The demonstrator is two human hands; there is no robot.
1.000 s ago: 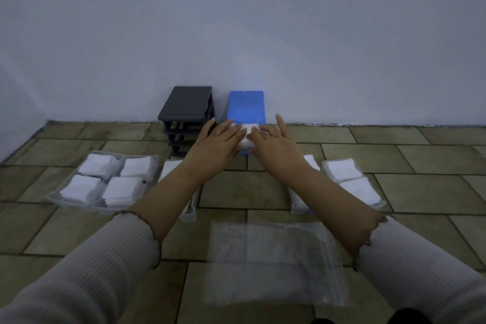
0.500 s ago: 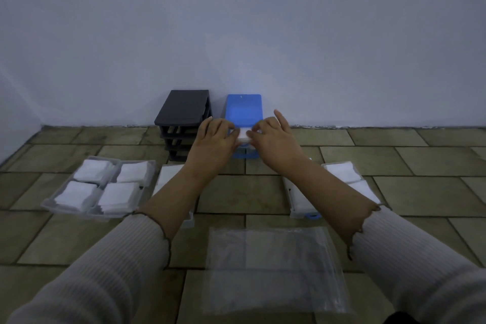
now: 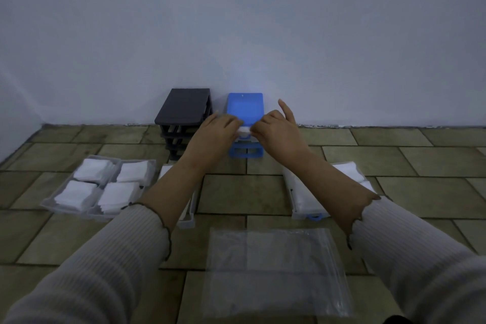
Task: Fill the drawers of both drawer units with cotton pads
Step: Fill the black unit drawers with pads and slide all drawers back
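Note:
A black drawer unit (image 3: 184, 109) and a blue drawer unit (image 3: 245, 106) stand side by side against the wall. My left hand (image 3: 214, 134) and my right hand (image 3: 278, 130) meet at the blue unit's front. Between them they hold a clear drawer with white cotton pads (image 3: 244, 131), partly inside an upper slot. My right index finger points upward. Both hands' fingertips curl onto the drawer's front. Several filled drawers (image 3: 102, 184) lie on the floor at the left, and more filled drawers (image 3: 349, 171) lie at the right behind my right forearm.
A clear zip bag (image 3: 276, 271) lies flat on the tiled floor close to me. Another clear drawer (image 3: 188, 218) sits partly under my left forearm. The wall stands right behind both units.
Both hands have pushed the pad-filled drawer farther into the blue unit, so less of it shows. My right index finger has lifted up.

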